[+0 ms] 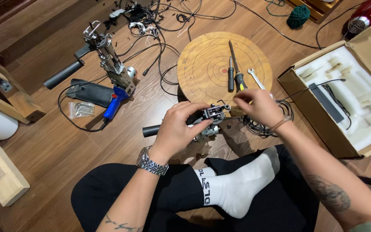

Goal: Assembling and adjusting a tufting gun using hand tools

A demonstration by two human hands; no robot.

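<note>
I sit cross-legged on a wooden floor. My left hand (179,129) grips a small metal machine (211,118) with a black handle (151,130) that sticks out to the left. My right hand (258,105) hovers just right of the machine, fingers pinched on what looks like a yellow-handled tool, mostly hidden. Its black cable coil (265,124) lies under my right wrist.
A round wooden board (207,64) ahead carries two screwdrivers (232,73) and a wrench (255,78). A second machine with a blue grip (112,73) lies left. An open cardboard box with white foam (348,99) stands right. Tangled black wires (151,21) lie farther off.
</note>
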